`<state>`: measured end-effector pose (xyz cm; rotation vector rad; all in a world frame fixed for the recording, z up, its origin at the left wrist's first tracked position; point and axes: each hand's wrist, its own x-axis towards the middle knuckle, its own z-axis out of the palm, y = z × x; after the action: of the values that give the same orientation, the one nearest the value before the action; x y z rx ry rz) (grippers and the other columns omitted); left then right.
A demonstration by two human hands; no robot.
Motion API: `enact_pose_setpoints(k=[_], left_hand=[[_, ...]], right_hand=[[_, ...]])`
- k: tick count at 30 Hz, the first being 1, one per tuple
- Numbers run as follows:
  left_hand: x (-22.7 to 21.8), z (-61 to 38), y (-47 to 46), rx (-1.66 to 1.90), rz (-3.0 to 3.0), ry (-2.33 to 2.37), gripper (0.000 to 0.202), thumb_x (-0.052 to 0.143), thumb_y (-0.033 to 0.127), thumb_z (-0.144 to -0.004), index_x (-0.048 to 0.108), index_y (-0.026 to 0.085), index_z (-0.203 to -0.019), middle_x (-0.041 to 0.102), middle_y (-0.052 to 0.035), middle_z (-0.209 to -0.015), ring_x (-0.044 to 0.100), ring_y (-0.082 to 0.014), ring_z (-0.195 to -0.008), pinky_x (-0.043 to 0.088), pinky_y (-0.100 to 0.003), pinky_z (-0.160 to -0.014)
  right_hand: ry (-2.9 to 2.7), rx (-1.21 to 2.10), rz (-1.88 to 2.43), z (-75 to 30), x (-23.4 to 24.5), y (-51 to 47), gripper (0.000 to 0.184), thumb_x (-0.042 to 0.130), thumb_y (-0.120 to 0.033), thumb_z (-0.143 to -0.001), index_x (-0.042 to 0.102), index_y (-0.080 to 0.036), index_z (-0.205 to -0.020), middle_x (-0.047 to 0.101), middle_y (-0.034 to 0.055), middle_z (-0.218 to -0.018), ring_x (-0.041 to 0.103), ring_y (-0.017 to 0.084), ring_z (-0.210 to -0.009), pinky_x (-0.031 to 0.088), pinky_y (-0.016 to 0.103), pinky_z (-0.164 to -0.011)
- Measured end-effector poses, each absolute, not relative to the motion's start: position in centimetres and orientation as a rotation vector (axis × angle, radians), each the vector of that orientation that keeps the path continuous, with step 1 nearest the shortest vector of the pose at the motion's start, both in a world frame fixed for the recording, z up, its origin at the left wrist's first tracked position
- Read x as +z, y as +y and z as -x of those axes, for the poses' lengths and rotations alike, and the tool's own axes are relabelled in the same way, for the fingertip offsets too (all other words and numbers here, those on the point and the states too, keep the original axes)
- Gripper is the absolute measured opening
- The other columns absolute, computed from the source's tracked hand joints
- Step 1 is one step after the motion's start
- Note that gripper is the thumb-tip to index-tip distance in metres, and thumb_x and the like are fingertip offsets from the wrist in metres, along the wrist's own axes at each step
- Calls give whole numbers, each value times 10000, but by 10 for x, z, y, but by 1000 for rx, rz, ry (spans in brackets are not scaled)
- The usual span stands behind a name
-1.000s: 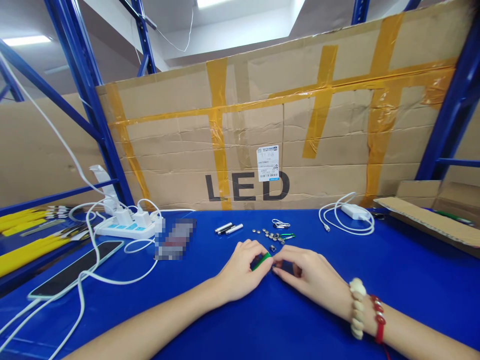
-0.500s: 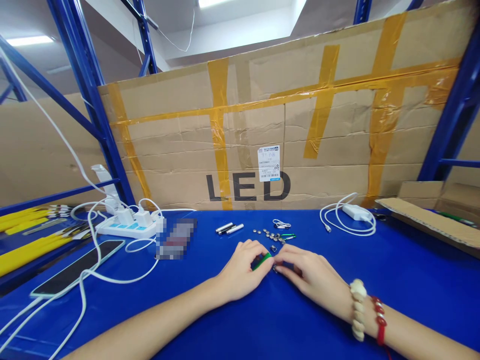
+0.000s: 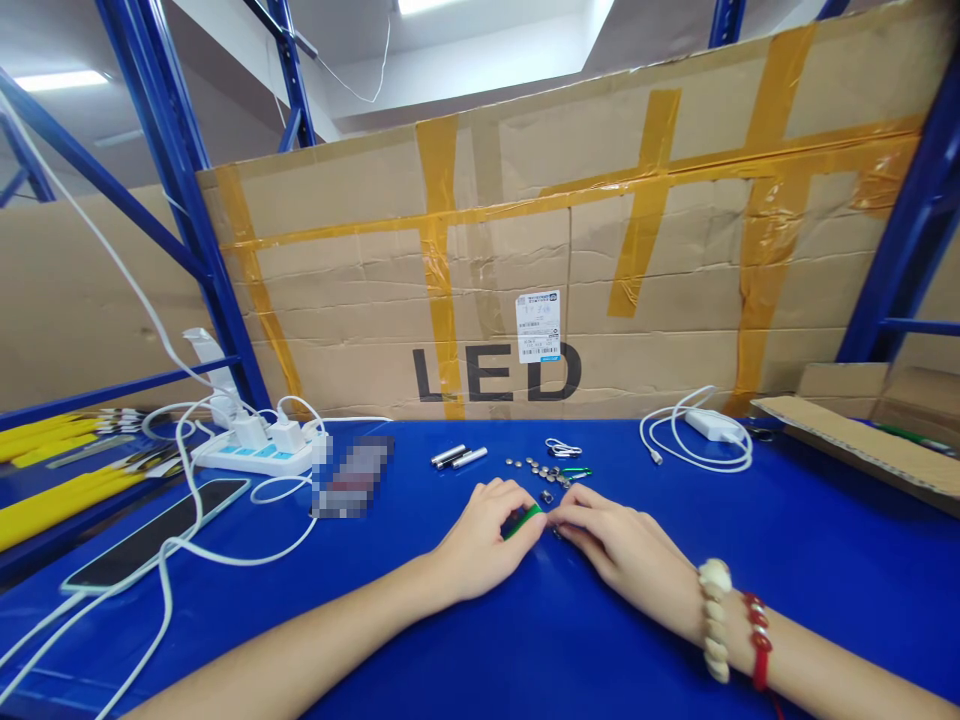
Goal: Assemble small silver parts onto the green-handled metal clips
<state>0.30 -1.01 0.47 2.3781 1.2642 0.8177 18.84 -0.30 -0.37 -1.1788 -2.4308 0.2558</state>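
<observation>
A small green tube (image 3: 523,521) lies in the grip of my left hand (image 3: 487,540), its far end pointing toward my other hand. At that end my right hand (image 3: 619,545) is closed, with thumb and index fingertips pinched together; anything between them is too small or hidden to make out. Just below the right fingertips is a tiny dark metallic piece (image 3: 556,533). Beyond the fingers sits a small silver-black part (image 3: 547,496). Several button cells (image 3: 535,467) are scattered farther back, beside a green carabiner clip (image 3: 577,472).
Silver tubes (image 3: 459,458) and a coiled white cord (image 3: 562,448) lie toward the back. To the left are a phone (image 3: 154,535), a power strip (image 3: 259,460) and loose white cables. A charger (image 3: 714,425) and an open cardboard box (image 3: 862,445) stand right.
My right thumb has shifted slightly up and in toward the index finger, leaving the tiny metallic piece below more exposed. My left hand and the green tube have barely moved.
</observation>
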Motion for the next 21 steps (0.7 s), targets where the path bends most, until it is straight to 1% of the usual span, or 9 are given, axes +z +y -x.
enact_pose_setpoints(k=[6,13,18,21], left_hand=[[4,-3,-10,811,-2379,1264,234,380,300,-908,499,156,-768,529,4,-803,446,-143,-810,303,-321,-798],[5,-3,-8,804,-2390,1257,234,376,290,-917,509,156,-780,532,7,-821,448,-139,-826,307,-308,-783],[5,-2,-8,801,-2386,1227,250,344,277,-934,514,161,-791,536,7,-837,453,-134,-849,307,-297,-794],[6,-2,-8,801,-2384,1242,265,327,277,-939,508,160,-785,535,2,-830,456,-134,-836,312,-296,-787]], right_hand=[[-2439,272,1171,-189,-3,-3,221,406,-236,-897,601,-286,-988,566,-10,-971,568,125,-828,411,245,-696],[-2438,310,1186,-191,2,-4,156,499,-333,-859,628,-306,-942,602,-34,-896,560,114,-737,385,216,-614],[-2398,338,1176,-192,3,-2,137,556,-353,-823,646,-296,-909,619,-42,-860,542,93,-664,370,207,-601],[-2391,324,1185,-193,4,0,135,587,-380,-799,658,-278,-853,624,-40,-820,540,98,-658,365,214,-601]])
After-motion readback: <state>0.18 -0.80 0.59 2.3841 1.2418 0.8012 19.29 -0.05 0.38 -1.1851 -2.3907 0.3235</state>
